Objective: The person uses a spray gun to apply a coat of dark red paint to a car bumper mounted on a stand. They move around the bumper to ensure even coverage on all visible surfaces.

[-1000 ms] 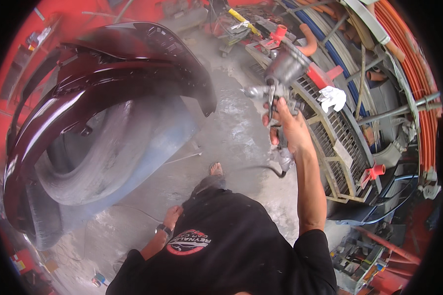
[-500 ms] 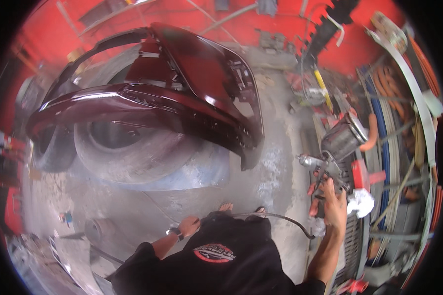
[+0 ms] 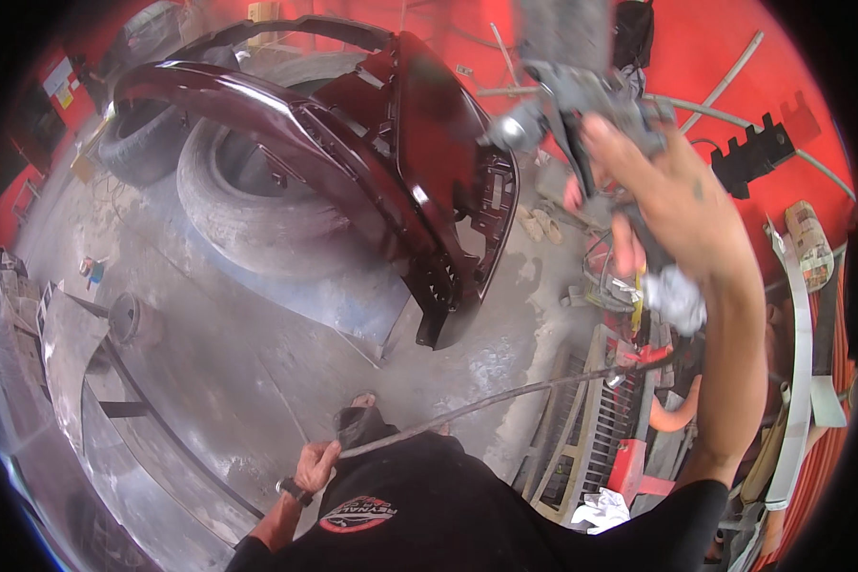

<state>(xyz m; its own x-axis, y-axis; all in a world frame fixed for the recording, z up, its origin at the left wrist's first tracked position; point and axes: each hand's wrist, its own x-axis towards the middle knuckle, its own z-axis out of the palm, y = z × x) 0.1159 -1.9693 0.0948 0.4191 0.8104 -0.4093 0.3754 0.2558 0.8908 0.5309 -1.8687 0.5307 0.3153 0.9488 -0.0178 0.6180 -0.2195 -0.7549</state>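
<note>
My right hand (image 3: 667,195) is raised at the upper right, its fingers wrapped round the handle of a grey spray gun (image 3: 582,110). The gun's cup blurs at the top edge, and its nozzle faces left toward a glossy dark red car bumper (image 3: 286,119). White wrapping shows below the gun's handle. A thin air hose (image 3: 505,396) runs from near the gun down to my left hand (image 3: 316,467), which is closed on it at waist height. The bumper lies across worn tires (image 3: 248,214), apart from the gun.
A bluish sheet (image 3: 353,310) lies under the tires on the grey floor. Grilles (image 3: 591,434), hoses and other parts crowd the right side. A bucket (image 3: 133,319) and curved panels (image 3: 153,429) stand at the left. Red walls (image 3: 725,57) close off the back.
My right hand has lifted the spray gun up and forward from beside the parts at the right. The hose is now drawn straighter between my hands, and the view has shifted.
</note>
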